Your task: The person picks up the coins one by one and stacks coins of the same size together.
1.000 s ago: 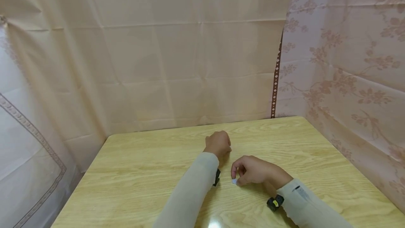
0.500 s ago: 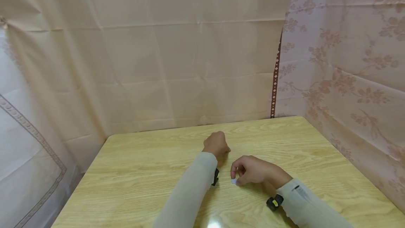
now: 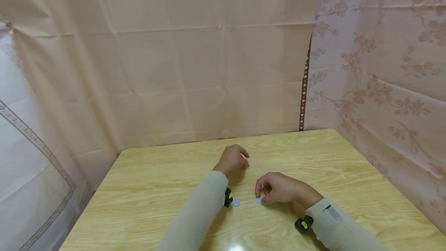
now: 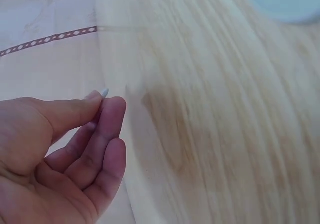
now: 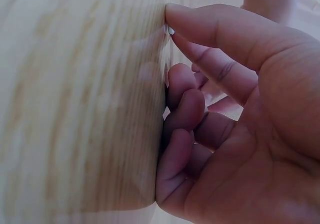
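Note:
In the head view my left hand is over the table beyond my right hand. Its thumb and forefinger pinch a small thin white piece, seen edge-on in the left wrist view. My right hand rests low on the table, thumb and forefinger at a small white disc on the wood. The right wrist view shows only a sliver of that disc between the fingertips. Another flat, round white disc lies on the table beside the left wrist's black camera.
A light wood-grain table extends under both hands. Behind it hangs a beige curtain, with a flower-patterned curtain on the right. Black wrist cameras stick out below both sleeves, the right one close to the tabletop.
My left hand has shifted slightly left and turned, so the white piece in its fingers shows. The disc beside its wrist has come into sight. My right hand has stayed in place.

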The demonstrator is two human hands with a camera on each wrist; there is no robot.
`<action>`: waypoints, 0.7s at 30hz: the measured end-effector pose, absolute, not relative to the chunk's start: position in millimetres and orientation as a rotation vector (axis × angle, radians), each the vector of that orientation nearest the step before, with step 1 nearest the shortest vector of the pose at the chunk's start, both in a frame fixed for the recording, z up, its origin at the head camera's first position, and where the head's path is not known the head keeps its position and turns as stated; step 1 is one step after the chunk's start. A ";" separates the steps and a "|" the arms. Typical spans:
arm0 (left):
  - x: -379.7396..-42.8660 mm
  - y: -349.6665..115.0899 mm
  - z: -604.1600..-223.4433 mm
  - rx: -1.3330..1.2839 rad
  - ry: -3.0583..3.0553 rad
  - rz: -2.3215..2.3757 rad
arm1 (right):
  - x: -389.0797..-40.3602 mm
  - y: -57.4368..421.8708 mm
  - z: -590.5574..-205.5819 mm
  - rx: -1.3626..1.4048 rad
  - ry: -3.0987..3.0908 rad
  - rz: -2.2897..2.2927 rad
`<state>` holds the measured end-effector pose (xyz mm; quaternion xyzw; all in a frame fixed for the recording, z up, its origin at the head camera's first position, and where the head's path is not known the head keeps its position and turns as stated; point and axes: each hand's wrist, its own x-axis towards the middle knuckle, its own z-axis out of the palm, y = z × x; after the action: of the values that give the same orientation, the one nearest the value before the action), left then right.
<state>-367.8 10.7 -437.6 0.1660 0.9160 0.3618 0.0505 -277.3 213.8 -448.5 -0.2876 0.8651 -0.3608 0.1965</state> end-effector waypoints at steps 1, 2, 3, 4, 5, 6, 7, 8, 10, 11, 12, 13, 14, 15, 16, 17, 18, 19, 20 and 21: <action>-367.2 8.3 -437.2 0.515 2.768 1.123 | -277.1 213.8 -448.3 -0.806 2.421 -1.012; -366.5 6.1 -436.7 0.523 2.750 1.137 | -276.9 213.8 -448.0 -0.805 2.420 -1.013; -365.9 4.1 -435.9 0.532 2.737 1.146 | -276.7 213.8 -447.6 -0.803 2.418 -1.013; -365.1 2.3 -434.8 0.535 2.727 1.150 | -276.5 213.7 -447.2 -0.801 2.417 -1.014; -364.4 0.6 -433.8 0.536 2.720 1.156 | -276.2 213.7 -446.9 -0.797 2.416 -1.014; -363.3 -1.1 -432.2 0.539 2.710 1.163 | -276.1 213.5 -446.6 -0.796 2.415 -1.014; -362.6 -2.4 -430.8 0.538 2.695 1.170 | -276.0 213.5 -446.4 -0.794 2.416 -1.014; -361.8 -3.9 -429.5 0.537 2.682 1.174 | -276.0 213.4 -446.2 -0.792 2.416 -1.016; -359.7 -6.5 -426.7 0.530 2.648 1.188 | -276.0 213.2 -446.3 -0.790 2.414 -1.020; -358.5 -7.8 -425.3 0.531 2.635 1.194 | -276.1 213.1 -446.3 -0.789 2.411 -1.022; -357.1 -9.1 -423.8 0.534 2.629 1.193 | -276.2 213.0 -446.5 -0.790 2.409 -1.025; -355.5 -10.5 -422.4 0.538 2.624 1.193 | -276.3 213.0 -446.7 -0.790 2.406 -1.027; -353.8 -11.7 -421.2 0.544 2.626 1.194 | -276.5 212.9 -447.0 -0.790 2.403 -1.029; -352.0 -12.8 -419.9 0.552 2.629 1.195 | -276.6 213.0 -447.1 -0.790 2.401 -1.030; -350.0 -14.0 -418.7 0.563 2.632 1.196 | -276.7 213.1 -447.3 -0.791 2.401 -1.029; -347.8 -15.2 -417.8 0.573 2.637 1.196 | -276.8 213.2 -447.5 -0.793 2.403 -1.026; -345.7 -16.3 -417.1 0.582 2.640 1.197 | -277.0 213.3 -447.6 -0.795 2.404 -1.023; -343.4 -17.3 -416.5 0.593 2.636 1.201 | -277.1 213.3 -447.6 -0.796 2.406 -1.021; -341.1 -18.3 -416.0 0.604 2.630 1.208 | -277.2 213.4 -447.6 -0.798 2.408 -1.020; -338.5 -19.2 -415.4 0.614 2.623 1.215 | -277.3 213.3 -447.5 -0.802 2.409 -1.019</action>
<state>-338.5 -19.2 -415.4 0.2069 0.8837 0.4095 0.0931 -277.3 213.3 -447.5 -0.2870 0.8625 -0.3650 0.2013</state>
